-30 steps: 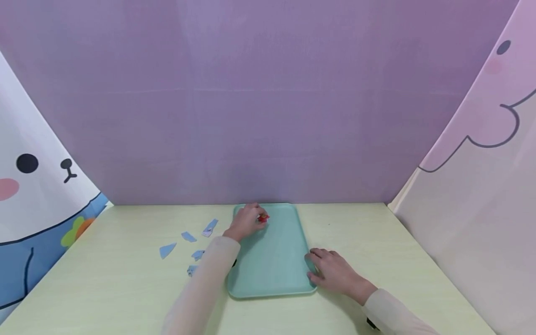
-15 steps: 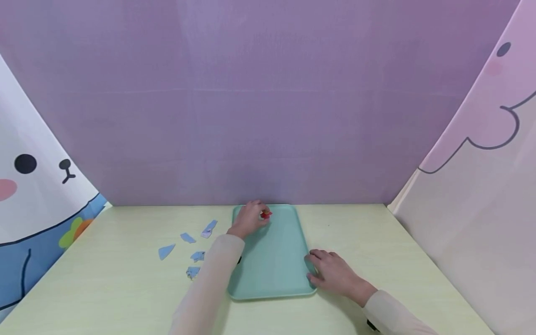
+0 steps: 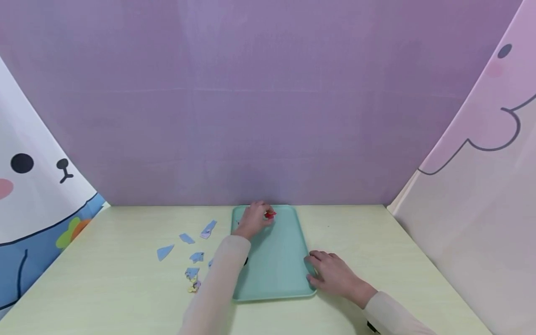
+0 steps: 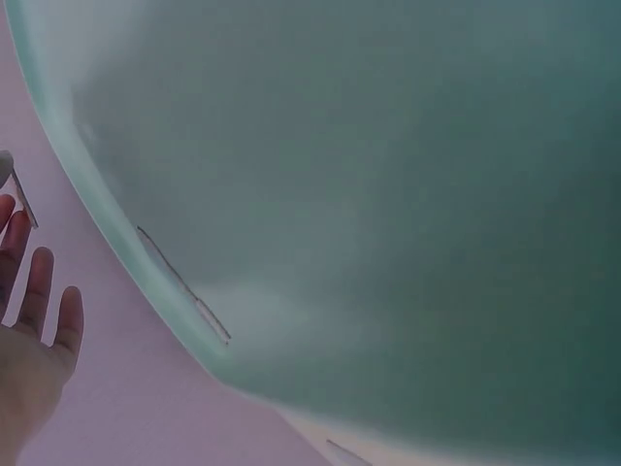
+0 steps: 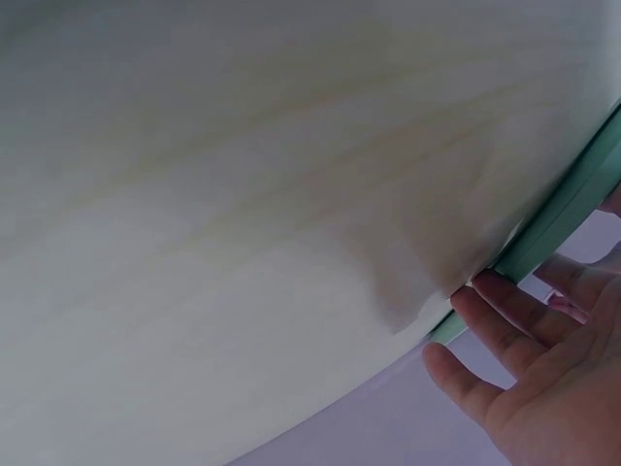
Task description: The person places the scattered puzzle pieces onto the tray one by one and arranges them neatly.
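Note:
My left hand (image 3: 254, 219) is over the far end of the light green tray (image 3: 274, 274). Between thumb and fingers it pinches a small red puzzle piece (image 3: 270, 214); the left wrist view shows this held piece (image 4: 24, 199) edge-on as a thin strip. Another flat piece (image 4: 184, 286) lies inside the tray, close to its rim, and shows only as a speck beside the left wrist in the head view. My right hand (image 3: 332, 274) rests at the tray's right side, its fingers (image 5: 500, 330) extended against the green rim (image 5: 553, 228).
Left of the tray, several light blue printed pieces lie scattered on the pale table (image 3: 104, 270), among them a triangular piece (image 3: 165, 252) and a yellowish piece (image 3: 194, 284). A purple cloth wall (image 3: 268, 116) rises behind the tray's far end.
My left hand has shifted slightly right over the tray with the red puzzle piece. The left forearm moved right too, uncovering more pieces on the table. My right hand has stayed put.

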Action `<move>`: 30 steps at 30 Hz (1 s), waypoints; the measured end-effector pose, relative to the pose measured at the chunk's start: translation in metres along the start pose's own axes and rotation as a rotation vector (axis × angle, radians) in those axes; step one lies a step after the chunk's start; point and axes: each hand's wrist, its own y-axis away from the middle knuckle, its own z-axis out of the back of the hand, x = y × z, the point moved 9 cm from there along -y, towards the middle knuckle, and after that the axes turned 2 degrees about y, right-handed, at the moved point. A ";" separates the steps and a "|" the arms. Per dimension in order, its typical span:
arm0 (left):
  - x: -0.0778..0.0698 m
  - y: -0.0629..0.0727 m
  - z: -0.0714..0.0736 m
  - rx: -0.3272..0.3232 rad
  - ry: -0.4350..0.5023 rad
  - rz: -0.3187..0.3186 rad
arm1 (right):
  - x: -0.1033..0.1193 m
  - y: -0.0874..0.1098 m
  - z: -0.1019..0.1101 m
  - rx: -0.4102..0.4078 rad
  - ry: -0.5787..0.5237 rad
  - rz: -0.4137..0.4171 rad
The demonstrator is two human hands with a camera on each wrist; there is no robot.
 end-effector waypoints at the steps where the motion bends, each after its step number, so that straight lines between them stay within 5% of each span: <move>1: 0.000 0.000 -0.001 0.001 0.001 0.006 | 0.000 0.000 0.000 0.000 0.002 0.000; 25: 0.005 -0.006 -0.012 -0.077 -0.001 0.076 | 0.000 0.000 -0.002 -0.017 0.019 0.018; 30: 0.009 -0.006 -0.014 -0.044 -0.040 0.120 | -0.001 0.000 -0.003 -0.025 0.025 0.021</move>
